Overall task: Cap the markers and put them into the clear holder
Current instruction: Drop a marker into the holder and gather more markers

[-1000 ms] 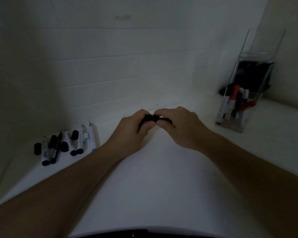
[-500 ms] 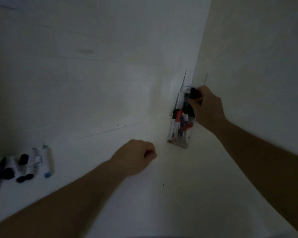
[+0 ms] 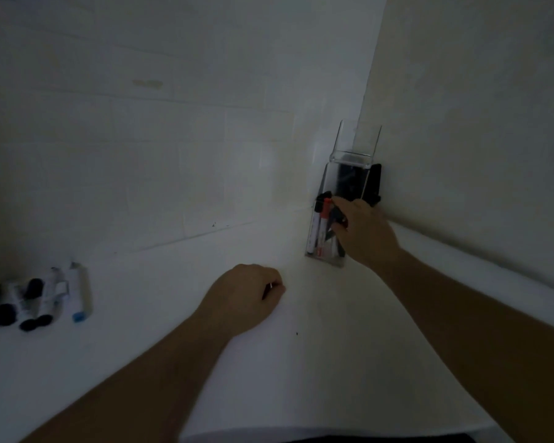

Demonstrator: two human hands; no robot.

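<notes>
Far left on the white counter (image 3: 269, 394), the loose markers (image 3: 39, 298) lie bunched in a row, several black-ended, one with a blue tip (image 3: 79, 315) nearest the middle. Can't tell from this view which of them have caps on; too dark and small. They haven't moved in the last second.

Left hand (image 3: 247, 295) rests on the counter mid-frame, fingers curled into a loose fist, nothing visibly held. A second ago it was up against the other hand, pressing a cap onto a black marker; now it has dropped away and sits idle.

Right of that, the clear holder (image 3: 355, 145) stands in the wall corner with a red-capped marker (image 3: 324, 215) and others already upright inside. Right hand (image 3: 363, 231) has come down to the holder's lower front, lower than half a second ago when it was at the rim. Its fingers are bent around a dark marker (image 3: 335, 215), which seems to be going in. Whether the fingers have let go yet, can't tell.

Judgement: one more marker capped and practically stowed. The pile on the left is still to do, so the task is well short of finished. Next is likely a reach back left.
</notes>
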